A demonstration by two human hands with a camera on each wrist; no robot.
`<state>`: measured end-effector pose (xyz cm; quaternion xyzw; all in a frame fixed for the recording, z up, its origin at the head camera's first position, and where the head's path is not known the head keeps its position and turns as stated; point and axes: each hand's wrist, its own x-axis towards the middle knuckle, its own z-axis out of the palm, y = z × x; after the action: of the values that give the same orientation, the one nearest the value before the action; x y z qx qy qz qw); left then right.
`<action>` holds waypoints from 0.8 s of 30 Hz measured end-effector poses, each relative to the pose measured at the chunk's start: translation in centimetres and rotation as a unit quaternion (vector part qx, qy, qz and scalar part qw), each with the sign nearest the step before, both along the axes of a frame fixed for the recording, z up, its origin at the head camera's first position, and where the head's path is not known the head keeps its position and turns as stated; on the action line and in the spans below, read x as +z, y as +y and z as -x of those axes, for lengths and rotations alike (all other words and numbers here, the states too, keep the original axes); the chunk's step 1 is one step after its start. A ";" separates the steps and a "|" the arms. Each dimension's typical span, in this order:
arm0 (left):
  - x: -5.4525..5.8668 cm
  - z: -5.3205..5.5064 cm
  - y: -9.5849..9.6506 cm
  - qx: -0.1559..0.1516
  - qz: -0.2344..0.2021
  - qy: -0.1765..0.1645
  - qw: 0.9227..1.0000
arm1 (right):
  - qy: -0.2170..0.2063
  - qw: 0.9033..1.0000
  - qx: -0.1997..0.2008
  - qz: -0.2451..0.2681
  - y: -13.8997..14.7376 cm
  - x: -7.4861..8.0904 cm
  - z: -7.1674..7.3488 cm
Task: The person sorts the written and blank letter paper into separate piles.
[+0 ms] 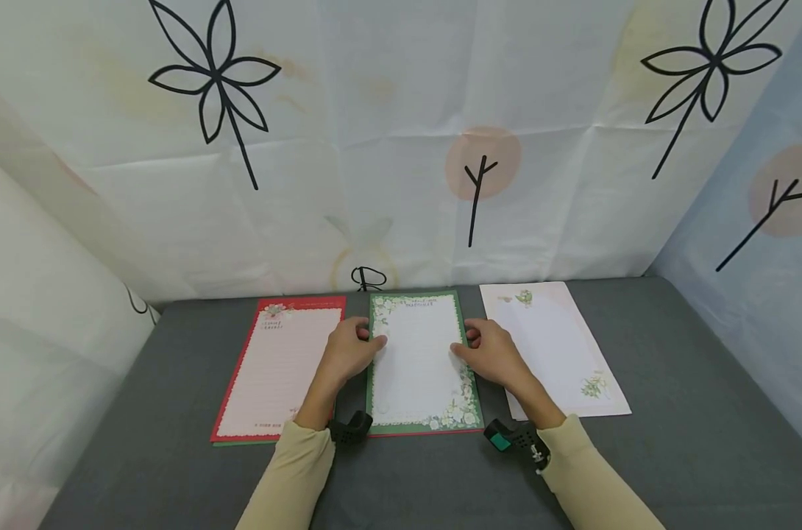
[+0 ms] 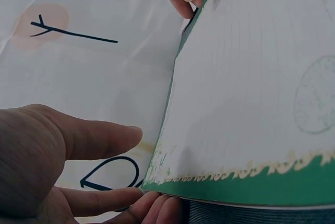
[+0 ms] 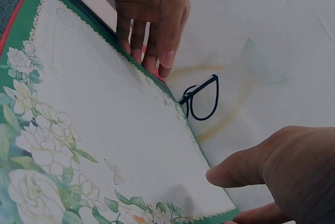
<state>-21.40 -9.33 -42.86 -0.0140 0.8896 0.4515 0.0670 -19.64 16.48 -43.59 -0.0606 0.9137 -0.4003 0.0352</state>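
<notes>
"Green-bordered sheet (image 1: pixel 419 361): position, hold?"
"On the grey tabletop (image 1: pixel 427 486), between my left hand (image 1: pixel 349 350) and right hand (image 1: pixel 494 353); fingers loosely extended at its edges, unpinched. Even side pressure should square it."

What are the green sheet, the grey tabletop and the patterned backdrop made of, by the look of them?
Green sheet: paper or thin card, matt, judging by its thin edge and printed flowers.
Grey tabletop: seemingly dull cloth, as it shows no shine.
Patterned backdrop: probably matt fabric, given its creases, though plastic is possible.
</notes>
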 end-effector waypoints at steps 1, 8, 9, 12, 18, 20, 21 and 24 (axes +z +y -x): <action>0.0 0.0 0.0 -0.001 0.000 0.000 1.000 | 0.001 1.000 0.000 0.000 0.0 0.0 0.0; 0.3 0.0 -0.2 0.002 -0.005 -0.008 1.000 | 0.004 1.000 -0.006 -0.002 0.0 0.0 0.0; 0.3 0.0 -0.3 0.001 -0.003 -0.006 1.000 | 0.005 1.000 -0.008 -0.002 0.0 0.0 0.0; 0.4 0.0 -0.4 0.003 -0.004 -0.001 1.000 | 0.010 1.000 -0.015 -0.004 0.0 0.1 -0.1; 0.3 0.0 -0.3 0.008 -0.007 0.015 1.000 | 0.019 0.999 -0.021 -0.017 0.0 0.4 -0.2; 0.4 0.0 -0.3 0.010 -0.012 0.022 1.000 | 0.025 0.999 -0.024 -0.026 0.0 0.5 -0.3; 0.4 -0.1 -0.2 0.012 -0.014 0.024 1.000 | 0.028 0.999 -0.027 -0.030 -0.1 0.6 -0.3; 0.5 -0.1 -0.2 0.020 -0.024 0.032 0.999 | 0.041 0.998 -0.031 -0.039 -0.2 0.7 -0.3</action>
<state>-21.33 -9.55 -42.35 -0.0155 0.8800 0.4739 0.0294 -19.29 16.27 -42.87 -0.0468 0.9309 -0.3621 -0.0123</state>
